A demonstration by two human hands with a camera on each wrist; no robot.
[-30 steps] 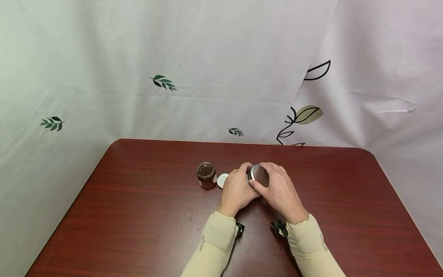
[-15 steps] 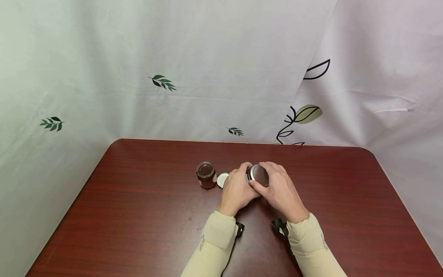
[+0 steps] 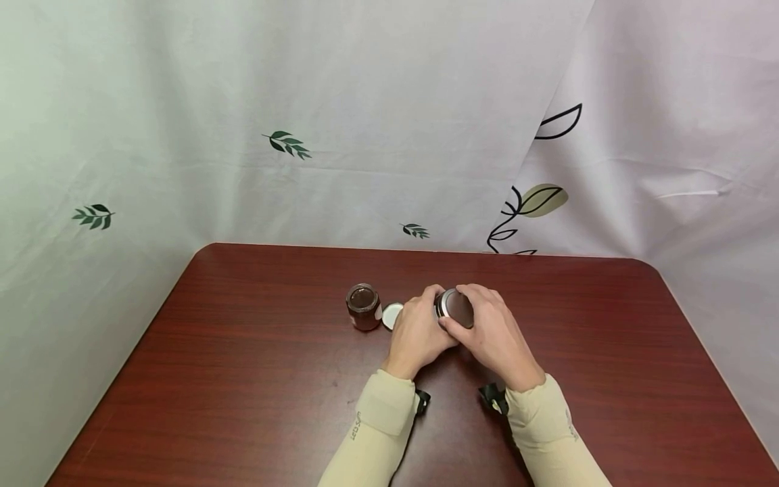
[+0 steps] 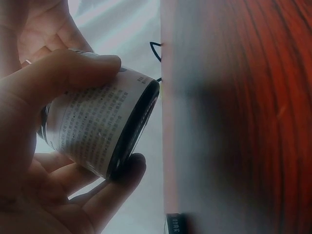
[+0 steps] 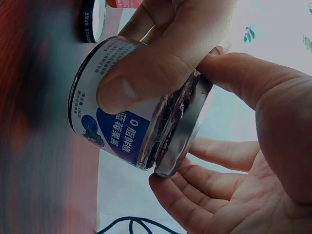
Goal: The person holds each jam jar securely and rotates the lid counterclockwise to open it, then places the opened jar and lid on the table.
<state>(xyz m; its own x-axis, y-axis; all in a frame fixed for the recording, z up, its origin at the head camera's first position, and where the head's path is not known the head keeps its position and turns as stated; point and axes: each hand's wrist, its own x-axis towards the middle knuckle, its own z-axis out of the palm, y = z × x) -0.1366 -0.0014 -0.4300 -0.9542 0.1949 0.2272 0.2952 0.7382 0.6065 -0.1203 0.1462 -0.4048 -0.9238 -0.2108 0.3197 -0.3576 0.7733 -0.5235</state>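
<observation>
In the head view, my left hand (image 3: 420, 335) grips a blueberry jam jar (image 5: 117, 105), tilted above the table. The label is white and blue, and the left thumb presses on it. My right hand (image 3: 494, 331) holds the silver metal lid (image 3: 458, 308) by its rim, thumb and fingers curled round it. The right wrist view shows the lid at the jar's mouth, with dark smeared threads visible between lid and glass. How firmly the lid sits, I cannot tell. In the left wrist view the jar's dark base (image 4: 134, 129) points towards the table.
Left of my hands stands an open glass jar (image 3: 364, 316) of dark jam. Beside it a loose lid (image 3: 392, 316) lies white inside up, partly behind my left hand. The red-brown wooden table (image 3: 243, 379) ends at a white patterned curtain (image 3: 365, 135).
</observation>
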